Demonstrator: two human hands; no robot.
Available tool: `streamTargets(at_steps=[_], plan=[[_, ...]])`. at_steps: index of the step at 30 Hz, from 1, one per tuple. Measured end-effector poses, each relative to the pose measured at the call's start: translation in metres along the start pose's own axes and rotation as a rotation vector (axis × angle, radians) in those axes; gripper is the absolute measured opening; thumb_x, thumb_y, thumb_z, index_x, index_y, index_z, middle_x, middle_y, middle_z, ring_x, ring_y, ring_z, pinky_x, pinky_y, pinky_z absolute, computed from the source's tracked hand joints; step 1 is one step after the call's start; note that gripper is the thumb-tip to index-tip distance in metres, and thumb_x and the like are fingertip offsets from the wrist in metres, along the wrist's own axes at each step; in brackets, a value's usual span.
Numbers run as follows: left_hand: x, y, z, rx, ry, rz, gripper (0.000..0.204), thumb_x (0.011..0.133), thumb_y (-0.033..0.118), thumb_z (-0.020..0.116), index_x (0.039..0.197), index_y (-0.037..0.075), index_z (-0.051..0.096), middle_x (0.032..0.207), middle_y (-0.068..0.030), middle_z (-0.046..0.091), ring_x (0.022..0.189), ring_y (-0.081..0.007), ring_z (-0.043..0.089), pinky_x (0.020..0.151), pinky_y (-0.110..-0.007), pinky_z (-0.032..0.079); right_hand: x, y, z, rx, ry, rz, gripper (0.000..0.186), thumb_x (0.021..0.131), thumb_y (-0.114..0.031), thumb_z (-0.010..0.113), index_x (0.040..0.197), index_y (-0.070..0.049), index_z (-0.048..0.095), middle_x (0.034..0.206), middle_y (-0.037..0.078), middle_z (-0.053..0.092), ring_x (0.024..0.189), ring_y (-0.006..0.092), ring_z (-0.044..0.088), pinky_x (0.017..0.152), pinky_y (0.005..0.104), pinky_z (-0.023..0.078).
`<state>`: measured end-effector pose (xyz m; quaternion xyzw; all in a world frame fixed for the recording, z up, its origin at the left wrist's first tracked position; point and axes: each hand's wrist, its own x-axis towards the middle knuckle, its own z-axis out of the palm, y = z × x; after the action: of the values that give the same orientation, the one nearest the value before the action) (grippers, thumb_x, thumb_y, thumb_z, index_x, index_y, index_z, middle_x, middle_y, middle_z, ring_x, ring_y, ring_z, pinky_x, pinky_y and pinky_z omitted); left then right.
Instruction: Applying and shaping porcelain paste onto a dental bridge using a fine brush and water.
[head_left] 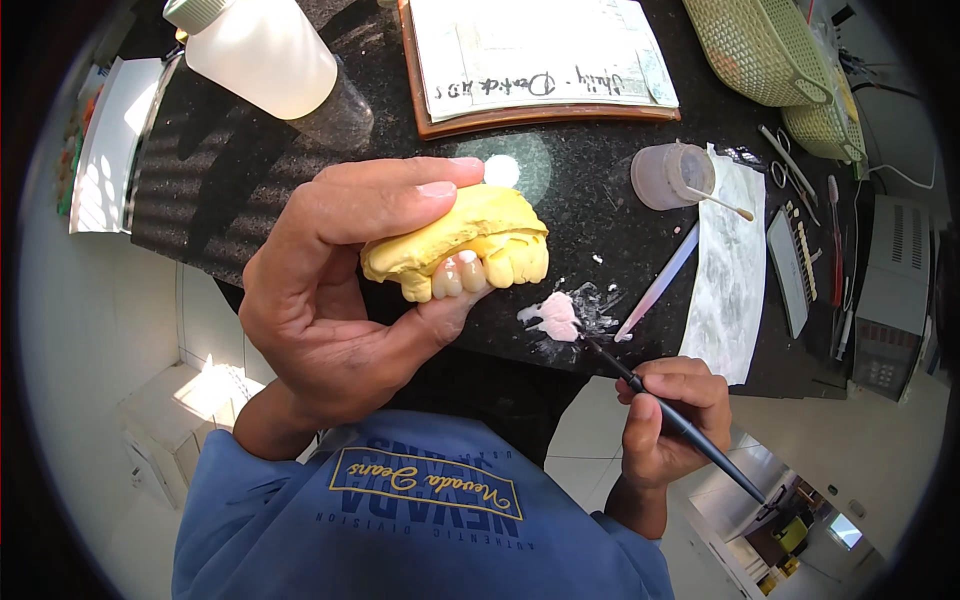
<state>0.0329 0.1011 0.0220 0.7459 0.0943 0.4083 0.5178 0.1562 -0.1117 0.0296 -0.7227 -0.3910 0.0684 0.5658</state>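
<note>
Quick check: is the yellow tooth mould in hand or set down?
In hand: the left hand holds the yellow tooth mould, fingers along one edge, thumb by the teeth.

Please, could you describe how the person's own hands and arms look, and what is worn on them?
The left hand and right hand are both bare, with five-fingered human shape; I can see no gloves, rings or watch. Plain blue sleeves, matching the shirt, cover the upper part of the arms and leave the wrists uncovered.
</note>
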Motion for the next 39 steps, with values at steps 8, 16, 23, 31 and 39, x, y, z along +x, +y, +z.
streamTargets(at_steps=[8, 16, 23, 31, 39], plan=[[0.0010, 0.0003, 0.0025, 0.056, -0.021, 0.030, 0.030, 0.083, 0.003, 0.066, 0.109, 0.000, 0.050, 0.112, -0.0252, 0.058, 0.101, -0.0289, 0.062, 0.086, -0.036, 0.054, -0.0001, 0.0010, -0.0025, 0.004, 0.000, 0.019, 0.014, 0.073, -0.002, 0.068, 0.082, 0.002, 0.058, 0.066, 0.014, 0.062, 0.055, 0.0205, 0.063, 0.051, 0.0263, 0.050], [-0.0005, 0.0011, 0.0011, 0.064, -0.017, 0.027, 0.029, 0.083, 0.002, 0.065, 0.108, -0.001, 0.050, 0.112, -0.0258, 0.057, 0.101, -0.0295, 0.062, 0.086, -0.037, 0.054, 0.0026, 0.0014, 0.0006, -0.030, -0.065, -0.066, 0.014, 0.073, -0.002, 0.067, 0.083, 0.002, 0.059, 0.066, 0.014, 0.062, 0.055, 0.0212, 0.063, 0.051, 0.0272, 0.050], [0.0005, 0.0011, 0.0009, 0.054, -0.022, 0.028, 0.030, 0.083, 0.001, 0.064, 0.109, -0.001, 0.050, 0.112, -0.0257, 0.057, 0.102, -0.0296, 0.062, 0.086, -0.037, 0.054, -0.0025, -0.0001, -0.0009, 0.007, 0.025, 0.021, 0.015, 0.071, -0.001, 0.067, 0.082, 0.002, 0.059, 0.065, 0.013, 0.062, 0.055, 0.0212, 0.063, 0.050, 0.0264, 0.049], [-0.0010, 0.0000, 0.0007, 0.071, -0.025, 0.036, 0.031, 0.083, 0.000, 0.064, 0.110, -0.001, 0.049, 0.112, -0.0256, 0.057, 0.102, -0.0301, 0.062, 0.086, -0.037, 0.054, -0.0001, 0.0015, -0.0006, -0.013, -0.032, -0.030, 0.015, 0.070, -0.001, 0.068, 0.081, 0.003, 0.059, 0.064, 0.013, 0.062, 0.054, 0.0207, 0.063, 0.049, 0.0257, 0.049], [-0.0013, 0.0005, 0.0007, 0.116, -0.022, 0.044, 0.030, 0.084, 0.000, 0.064, 0.110, -0.001, 0.049, 0.112, -0.0258, 0.057, 0.102, -0.0301, 0.062, 0.086, -0.037, 0.054, 0.0028, 0.0004, 0.0009, -0.006, -0.051, -0.031, 0.016, 0.069, 0.000, 0.068, 0.081, 0.002, 0.059, 0.065, 0.013, 0.062, 0.054, 0.0210, 0.063, 0.049, 0.0257, 0.049]])
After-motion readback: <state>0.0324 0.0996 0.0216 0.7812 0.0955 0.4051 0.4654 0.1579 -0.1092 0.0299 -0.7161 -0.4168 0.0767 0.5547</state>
